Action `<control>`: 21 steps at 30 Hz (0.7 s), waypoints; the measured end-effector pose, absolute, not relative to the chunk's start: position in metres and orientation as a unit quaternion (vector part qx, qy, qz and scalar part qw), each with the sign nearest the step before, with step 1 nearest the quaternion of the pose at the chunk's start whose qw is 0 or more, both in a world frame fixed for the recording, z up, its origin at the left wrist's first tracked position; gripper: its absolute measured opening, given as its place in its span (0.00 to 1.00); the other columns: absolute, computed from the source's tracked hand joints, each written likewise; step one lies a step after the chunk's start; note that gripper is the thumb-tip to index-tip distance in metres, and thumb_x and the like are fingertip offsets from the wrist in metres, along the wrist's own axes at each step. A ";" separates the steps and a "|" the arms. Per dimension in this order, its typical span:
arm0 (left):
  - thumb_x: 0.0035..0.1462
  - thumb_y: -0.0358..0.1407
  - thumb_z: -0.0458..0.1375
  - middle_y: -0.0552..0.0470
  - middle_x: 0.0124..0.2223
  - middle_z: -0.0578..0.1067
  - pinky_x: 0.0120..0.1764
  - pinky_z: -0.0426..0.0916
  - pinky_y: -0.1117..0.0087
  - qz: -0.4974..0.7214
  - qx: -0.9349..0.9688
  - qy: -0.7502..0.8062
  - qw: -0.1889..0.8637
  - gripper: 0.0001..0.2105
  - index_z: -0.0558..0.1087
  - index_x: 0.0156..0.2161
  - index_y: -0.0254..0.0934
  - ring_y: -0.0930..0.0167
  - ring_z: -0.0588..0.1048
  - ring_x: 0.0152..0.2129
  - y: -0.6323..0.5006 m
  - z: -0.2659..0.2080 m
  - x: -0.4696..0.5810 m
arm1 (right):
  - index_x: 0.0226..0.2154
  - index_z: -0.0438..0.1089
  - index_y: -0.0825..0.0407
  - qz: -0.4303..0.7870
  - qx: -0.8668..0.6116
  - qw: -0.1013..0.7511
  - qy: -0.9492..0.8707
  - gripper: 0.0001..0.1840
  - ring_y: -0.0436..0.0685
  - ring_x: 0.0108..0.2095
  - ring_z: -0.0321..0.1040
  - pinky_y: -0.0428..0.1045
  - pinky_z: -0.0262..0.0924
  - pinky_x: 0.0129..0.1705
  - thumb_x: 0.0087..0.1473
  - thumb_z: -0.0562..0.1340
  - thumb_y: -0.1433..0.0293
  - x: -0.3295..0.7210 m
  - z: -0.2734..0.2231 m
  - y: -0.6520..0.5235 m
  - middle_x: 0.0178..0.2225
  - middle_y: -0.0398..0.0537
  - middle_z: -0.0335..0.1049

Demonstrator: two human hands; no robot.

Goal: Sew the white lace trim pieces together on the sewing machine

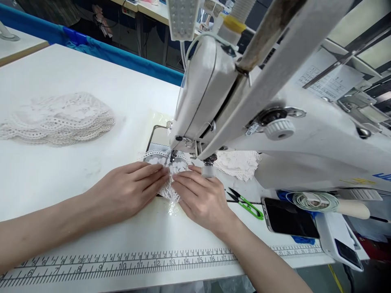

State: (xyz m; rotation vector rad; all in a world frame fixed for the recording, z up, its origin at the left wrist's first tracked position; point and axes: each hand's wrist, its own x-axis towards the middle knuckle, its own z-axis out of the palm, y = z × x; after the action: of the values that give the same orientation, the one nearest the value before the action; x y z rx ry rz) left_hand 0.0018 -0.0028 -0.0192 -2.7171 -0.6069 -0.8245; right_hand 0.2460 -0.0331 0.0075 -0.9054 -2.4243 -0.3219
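A small piece of white lace [171, 191] lies on the white table under the needle of a white sewing machine [210, 89]. My left hand [131, 191] lies flat on the lace's left side, fingers pointing right toward the presser foot [173, 156]. My right hand [201, 197] presses flat on the lace's right side, its fingertips almost meeting the left ones. A clear thimble-like cap sits on one right finger [209, 171]. Neither hand grips the lace; both hold it down.
A stack of white lace pieces [58, 118] sits at the left. More lace [238, 162] lies behind the needle, under the machine arm. Green-handled snips [247, 203], a dark phone [288, 221] and a second phone [343, 246] lie to the right. A printed ruler [122, 264] runs along the table's front edge.
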 end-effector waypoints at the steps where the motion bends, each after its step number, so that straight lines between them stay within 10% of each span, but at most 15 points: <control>1: 0.68 0.24 0.53 0.45 0.57 0.81 0.58 0.75 0.60 -0.281 -0.930 -0.205 0.120 0.17 0.75 0.59 0.31 0.62 0.78 0.56 -0.003 -0.022 0.000 | 0.36 0.79 0.52 -0.121 -0.333 0.267 -0.896 0.14 0.53 0.40 0.79 0.52 0.73 0.50 0.61 0.59 0.81 0.246 0.008 -0.033 0.42 0.45 0.85; 21: 0.71 0.29 0.52 0.44 0.55 0.82 0.60 0.75 0.60 -0.276 -0.930 -0.223 0.100 0.15 0.80 0.54 0.33 0.62 0.81 0.53 0.009 -0.011 0.000 | 0.41 0.81 0.50 -0.118 -0.352 0.240 -0.897 0.14 0.55 0.47 0.82 0.58 0.73 0.60 0.65 0.61 0.80 0.244 0.001 -0.029 0.47 0.47 0.84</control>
State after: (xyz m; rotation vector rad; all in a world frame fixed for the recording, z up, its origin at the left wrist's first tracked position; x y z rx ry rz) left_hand 0.0003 0.0092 -0.0110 -2.7474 -0.6588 -0.8148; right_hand 0.2440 -0.0293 0.0006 -0.9643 -2.4533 -0.3240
